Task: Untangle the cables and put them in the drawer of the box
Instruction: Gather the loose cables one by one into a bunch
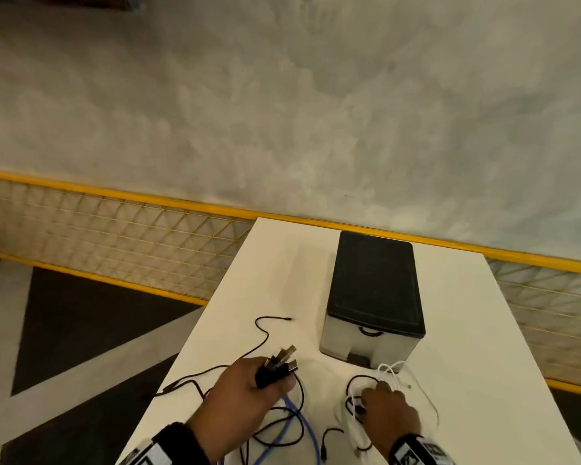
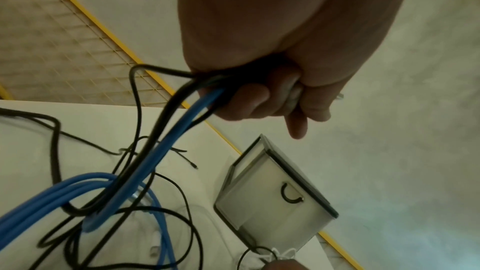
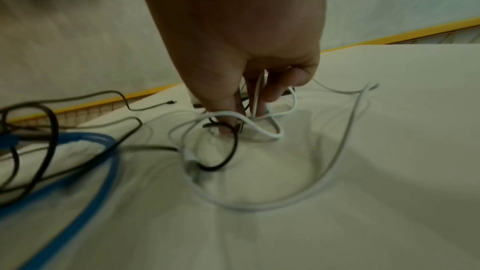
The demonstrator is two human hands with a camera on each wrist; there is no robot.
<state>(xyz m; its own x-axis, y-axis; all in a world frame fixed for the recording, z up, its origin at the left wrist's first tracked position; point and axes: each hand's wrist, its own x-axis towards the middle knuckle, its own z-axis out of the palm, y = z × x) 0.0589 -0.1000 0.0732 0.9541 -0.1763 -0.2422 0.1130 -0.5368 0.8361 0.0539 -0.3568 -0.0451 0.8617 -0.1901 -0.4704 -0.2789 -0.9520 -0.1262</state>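
Looking down from the head view, one sees a white counter [image 1: 467, 330] with a box [image 1: 373, 297] that has a black top and a pale front; its drawer [image 1: 366, 344] is closed and has a small ring handle. The left hand [image 1: 245, 387] is clamped around a bunch of black plugs [image 1: 279, 362] whose metal ends stick out toward the box, and a blue cable [image 1: 302, 427] and thin black cables [image 1: 265, 333] fall from it over the near part of the counter. The right hand [image 1: 388, 409] is lowered on a heap of white cable [image 1: 389, 374] just in front of the box, with its fingers bent into the loops. In the left wrist view, the left hand [image 2: 272, 65] has its fingers curled tight around the blue cable [image 2: 166, 147] and several black cables [image 2: 161, 116], which hang down in a tangle on the counter [image 2: 91, 122]; the box [image 2: 272, 196] stands beyond with its drawer [image 2: 275, 202] shut. In the right wrist view, which is rather blurred, the right hand [image 3: 241, 38] reaches down with its fingertips [image 3: 226, 108] closed on a white cable [image 3: 262, 130] and a black cable [image 3: 228, 151] looped together, and the rest of the white cable lies in a wide curve on the counter [image 3: 389, 151]. The blue cable [image 3: 103, 157] lies to the left side
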